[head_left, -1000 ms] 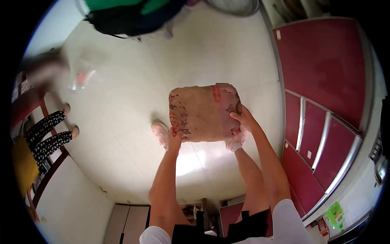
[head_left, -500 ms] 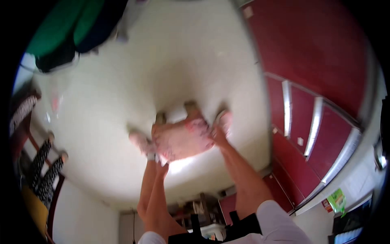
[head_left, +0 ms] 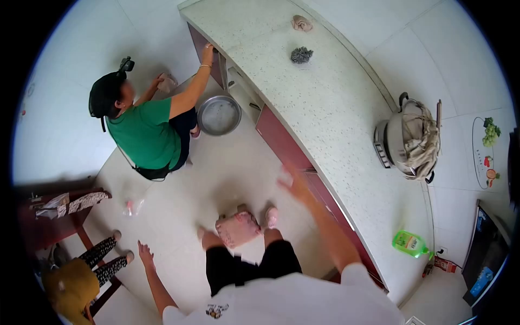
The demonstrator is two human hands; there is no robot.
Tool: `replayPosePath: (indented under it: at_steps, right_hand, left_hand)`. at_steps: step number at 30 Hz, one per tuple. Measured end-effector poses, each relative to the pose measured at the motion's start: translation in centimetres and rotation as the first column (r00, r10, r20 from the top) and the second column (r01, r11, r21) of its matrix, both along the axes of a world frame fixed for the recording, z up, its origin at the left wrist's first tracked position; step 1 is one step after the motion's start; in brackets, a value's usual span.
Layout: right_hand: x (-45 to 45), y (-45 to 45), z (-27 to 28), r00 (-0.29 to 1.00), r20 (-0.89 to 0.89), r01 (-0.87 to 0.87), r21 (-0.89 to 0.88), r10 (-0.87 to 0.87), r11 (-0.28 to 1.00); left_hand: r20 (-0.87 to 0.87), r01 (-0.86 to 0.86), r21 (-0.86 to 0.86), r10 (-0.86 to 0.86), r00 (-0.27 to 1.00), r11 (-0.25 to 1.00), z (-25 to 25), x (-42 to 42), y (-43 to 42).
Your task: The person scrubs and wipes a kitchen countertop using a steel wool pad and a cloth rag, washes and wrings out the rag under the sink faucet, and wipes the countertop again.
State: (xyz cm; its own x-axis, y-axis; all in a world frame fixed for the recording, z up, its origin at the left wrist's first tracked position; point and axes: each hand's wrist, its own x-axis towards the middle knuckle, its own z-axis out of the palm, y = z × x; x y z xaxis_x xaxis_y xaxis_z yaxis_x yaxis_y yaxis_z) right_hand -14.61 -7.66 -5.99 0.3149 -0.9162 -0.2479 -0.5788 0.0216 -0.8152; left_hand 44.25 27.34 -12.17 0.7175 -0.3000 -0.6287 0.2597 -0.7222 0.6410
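Note:
A low stool with a pink patterned cover [head_left: 237,229] stands on the floor between my feet, touched by neither hand. My left hand [head_left: 145,255] is held out in the air to the left, empty, its fingers stretched apart. On the other side my right hand [head_left: 296,187] is raised near the red cabinet fronts [head_left: 284,135] under the counter. It is smeared a little by motion, but the fingers look spread and nothing shows in them.
A person in a green shirt [head_left: 146,135] crouches at an open cabinet beside a metal basin [head_left: 219,115]. The counter [head_left: 325,108] bears a scouring pad [head_left: 301,54], a cloth-draped pot [head_left: 406,138] and a green bottle [head_left: 410,244]. Another person [head_left: 70,284] sits at left.
Both hands have let go of the stool's sides and moved up and apart. My view has risen, bringing the counter and the crouching person into sight.

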Motion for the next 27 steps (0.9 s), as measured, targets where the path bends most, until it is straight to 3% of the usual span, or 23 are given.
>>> replayPosePath:
  at_steps: [1, 2, 3, 4, 5, 6, 7, 8, 9, 12, 14, 15, 16, 17, 18, 19, 21, 24, 27]
  right_hand:
    - [-0.9, -3.7, 2.0, 0.997, -0.009, 0.079, -0.212, -0.083, 0.974]
    - [-1.5, -7.6, 4.2, 0.923, 0.367, 0.167, -0.105, -0.118, 0.980]
    - [-1.9, -11.8, 7.7, 0.990, 0.046, 0.141, -0.251, -0.134, 0.958]
    - [-2.5, -15.6, 9.0, 0.985, 0.050, 0.173, -0.276, -0.165, 0.946]
    - [-3.0, -19.3, 10.2, 0.979, 0.055, 0.205, -0.306, -0.198, 0.930]
    - [-3.6, -22.8, 10.8, 0.972, 0.010, 0.221, -0.366, -0.234, 0.904]
    - [-4.2, -25.4, 10.7, 0.961, -0.038, 0.235, -0.417, -0.275, 0.878]
    - [-4.7, -27.4, 10.9, 0.949, -0.063, 0.257, -0.412, -0.309, 0.874]
    - [-5.1, -29.4, 11.1, 0.935, -0.089, 0.279, -0.410, -0.342, 0.868]
    - [-5.8, -33.9, 11.0, 0.906, -0.122, 0.322, -0.423, -0.405, 0.847]
    - [-6.1, -35.3, 11.1, 0.874, -0.186, 0.375, -0.333, -0.450, 0.865]
    - [-6.4, -36.5, 11.3, 0.873, -0.205, 0.364, -0.330, -0.442, 0.871]
    - [-6.6, -38.4, 11.1, 0.858, -0.248, 0.342, -0.378, -0.450, 0.860]
    - [-6.6, -39.3, 10.7, 0.837, -0.288, 0.328, -0.414, -0.465, 0.849]
    - [-6.3, -40.5, 11.3, 0.844, -0.298, 0.311, -0.406, -0.447, 0.859]
    - [-6.4, -42.5, 10.8, 0.843, -0.310, 0.303, -0.401, -0.439, 0.865]
    - [-6.8, -46.8, 9.2, 0.781, -0.466, 0.127, -0.535, -0.416, 0.835]
    - [-7.6, -56.6, 6.4, 0.874, -0.342, 0.042, -0.657, -0.347, 0.753]
    - [-5.5, -66.7, 3.2, 0.858, -0.333, 0.055, -0.696, -0.390, 0.716]
  left_hand:
    - [0.009, -0.055, 0.075, 0.055, 0.998, 0.996, 2.0, -1.1, 2.5]
    - [0.016, -0.110, 0.154, 0.108, 0.994, 0.982, 2.8, -2.1, 6.0]
    - [-0.004, -0.059, 0.219, 0.062, 0.998, 0.974, 1.8, -2.7, 10.8]
    - [0.067, -0.151, -0.038, 0.153, 0.986, 0.988, -1.3, -4.0, 15.8]
    - [-0.098, -0.356, 0.313, 0.402, 0.910, 0.881, 1.8, -8.2, 15.9]
    - [-0.152, -0.240, 0.358, 0.310, 0.939, 0.902, 0.6, -10.0, 18.2]
    - [-0.152, -0.371, 0.405, 0.462, 0.874, 0.836, 1.8, -13.2, 17.8]
    - [-0.262, -0.394, 0.376, 0.504, 0.823, 0.838, 1.5, -14.2, 17.0]
    - [-0.254, -0.425, 0.304, 0.503, 0.827, 0.853, 1.6, -15.7, 15.0]
    - [-0.213, -0.407, 0.355, 0.497, 0.841, 0.842, 0.6, -16.6, 1.8]
    - [-0.336, -0.080, 0.154, 0.129, 0.933, 0.985, -5.7, -13.3, -4.5]
    - [-0.205, 0.220, 0.100, -0.196, 0.959, 0.970, -7.4, -12.0, -10.0]
    - [-0.250, 0.099, 0.080, -0.076, 0.965, 0.992, -1.8, -13.2, -20.0]
    - [-0.150, 0.200, -0.105, -0.215, 0.965, 0.974, -6.0, -11.3, -23.5]
    - [-0.106, 0.342, -0.140, -0.358, 0.928, 0.929, -8.2, -9.4, -27.7]
    - [-0.170, 0.359, -0.132, -0.378, 0.910, 0.924, -0.8, -11.1, -35.7]
    - [-0.006, 0.454, -0.306, -0.478, 0.878, 0.837, 2.2, -12.5, -43.5]
    - [-0.070, 0.385, -0.363, -0.437, 0.897, 0.848, 8.7, -16.1, -50.2]
    - [-0.074, 0.370, -0.258, -0.400, 0.913, 0.892, 6.2, -18.0, -48.0]
